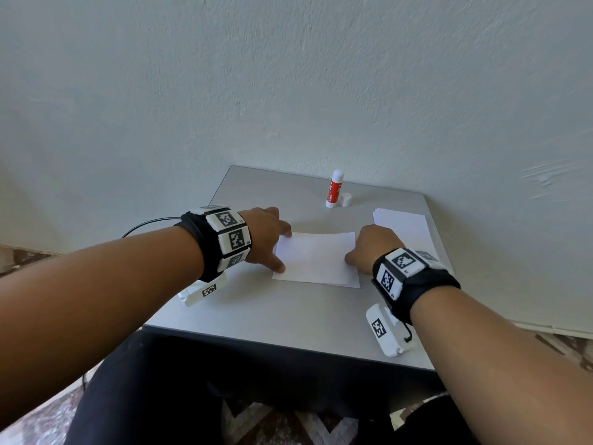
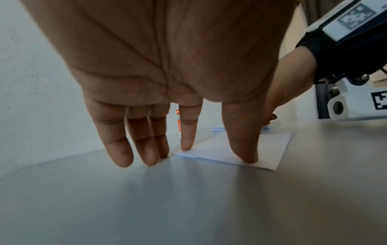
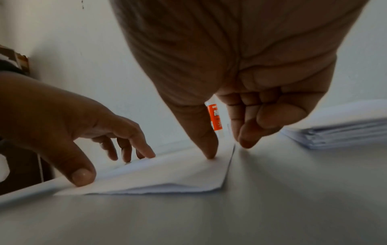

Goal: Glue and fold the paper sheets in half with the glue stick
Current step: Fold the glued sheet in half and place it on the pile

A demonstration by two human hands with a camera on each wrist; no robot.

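- The left hand (image 1: 266, 236) lay spread at the left edge of the folded paper sheet (image 1: 316, 260), fingers straight and released rather than curled round anything.
- In the left wrist view its thumb (image 2: 243, 140) pressed down on the near left part of the sheet (image 2: 240, 149), the index fingertip touched the sheet's far left corner, and the other fingers (image 2: 146, 140) rested on the grey table (image 2: 188, 207) just beside the paper.
- The folded paper sheet lay flat in the middle of the table (image 1: 256, 316), between the two hands; in the right wrist view its near edge (image 3: 167, 187) showed two layers, slightly parted.
- The glue stick (image 1: 333, 189) stood upright near the table's back edge, close to the wall, beyond the sheet; its white cap (image 1: 346, 199) sat on the table just beside it to the right.
- The right hand (image 1: 375, 248) was at the right edge of the sheet, its thumb (image 3: 201, 132) pressing down on the paper near the right edge.
- Its remaining fingers (image 3: 251, 122) were curled inward, holding nothing, with one fingertip pointing down just beside the paper's right edge.
- A stack of paper sheets (image 1: 404, 226) lay on the table to the right, behind the right hand.
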